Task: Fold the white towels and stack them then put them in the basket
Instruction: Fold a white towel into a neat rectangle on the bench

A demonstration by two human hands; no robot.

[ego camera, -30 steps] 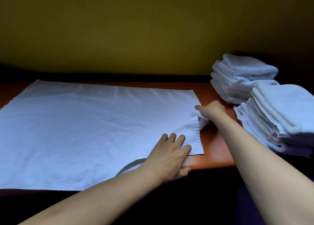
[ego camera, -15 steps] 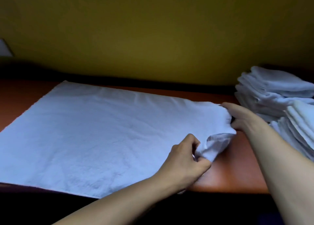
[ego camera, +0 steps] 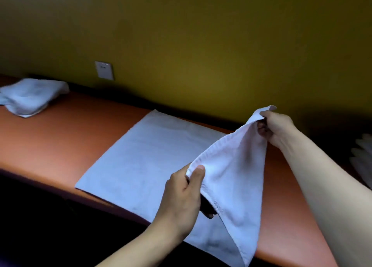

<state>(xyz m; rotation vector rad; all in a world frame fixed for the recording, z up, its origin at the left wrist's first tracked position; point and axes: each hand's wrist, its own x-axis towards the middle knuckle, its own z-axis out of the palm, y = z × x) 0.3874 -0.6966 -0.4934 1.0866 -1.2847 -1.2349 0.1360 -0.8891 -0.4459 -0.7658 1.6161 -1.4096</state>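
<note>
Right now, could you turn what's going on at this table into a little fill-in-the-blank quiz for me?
1. Both hands, left and right, lift one end of a white ____.
2. The rest of that towel lies flat on the ____ table.
3. A crumpled white cloth sits at the table's far ____ end.
4. On the wall above the table there is a white ____.

Missing words: towel; orange; left; socket

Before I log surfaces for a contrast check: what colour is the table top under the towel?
Orange, plain, shown in the head view.
</note>
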